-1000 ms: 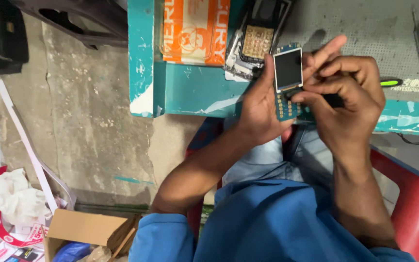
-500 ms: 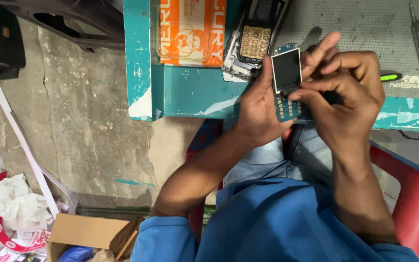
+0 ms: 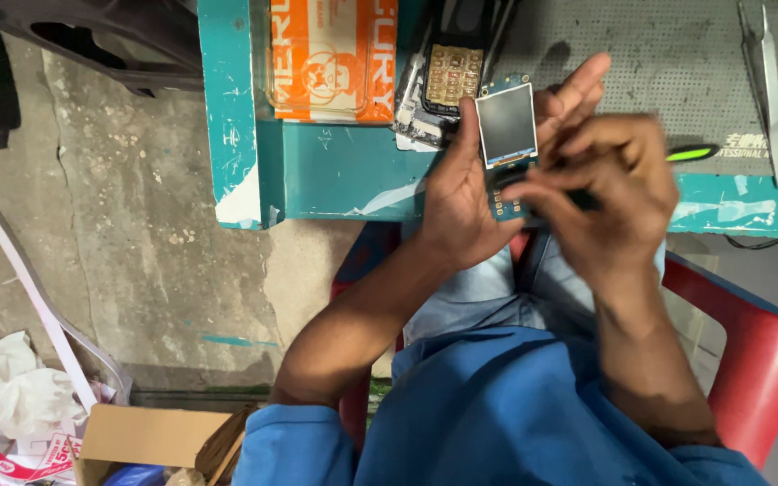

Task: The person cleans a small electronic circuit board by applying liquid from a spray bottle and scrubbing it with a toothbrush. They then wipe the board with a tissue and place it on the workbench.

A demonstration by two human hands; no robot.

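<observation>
One phone board [image 3: 508, 135], two hands, left hand [image 3: 461, 202], right hand [image 3: 605, 202]

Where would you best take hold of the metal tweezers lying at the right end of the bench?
Probably by the middle of the two long arms, pinched from above across their narrow width. The tweezers lie flat on the grey mat, clear of both hands, tips pointing away, so nothing blocks a top-down grip.

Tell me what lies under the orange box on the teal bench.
The orange box rests on the teal bench, beside a dismantled phone body with its keypad exposed. The box covers whatever is directly beneath it, so only bench surface around its edges shows.
</observation>
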